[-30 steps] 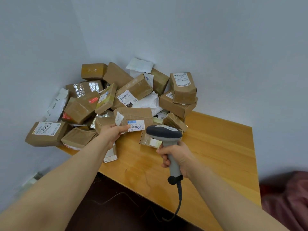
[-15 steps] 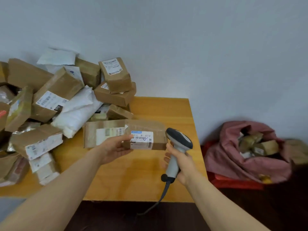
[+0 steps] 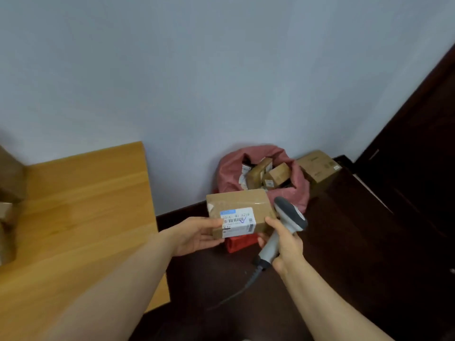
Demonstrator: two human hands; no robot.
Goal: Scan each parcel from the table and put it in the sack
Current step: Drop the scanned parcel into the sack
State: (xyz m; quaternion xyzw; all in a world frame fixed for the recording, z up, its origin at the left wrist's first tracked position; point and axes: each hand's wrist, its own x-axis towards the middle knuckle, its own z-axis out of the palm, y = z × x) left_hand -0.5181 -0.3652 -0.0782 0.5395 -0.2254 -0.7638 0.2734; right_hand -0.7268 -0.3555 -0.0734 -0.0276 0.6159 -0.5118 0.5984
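- head view: left hand (image 3: 197, 233) holds the brown parcel (image 3: 240, 201) by its left end, thumb on the label side, fingers curled underneath; parcel is in the air, off the table (image 3: 86, 193), in front of the sack (image 3: 227, 172)
- white barcode label (image 3: 237, 221) faces the camera, blue tick on it
- right hand (image 3: 286, 244) is wrapped round the handle of the grey scanner (image 3: 290, 215); scanner head sits just beside the parcel's right end; cable (image 3: 236, 291) hangs to the dark floor
- pink sack stands open against the wall, several boxed parcels (image 3: 268, 174) inside; a cardboard box (image 3: 317, 168) touches its right side
- blurred boxes (image 3: 9, 178) at the table's left edge
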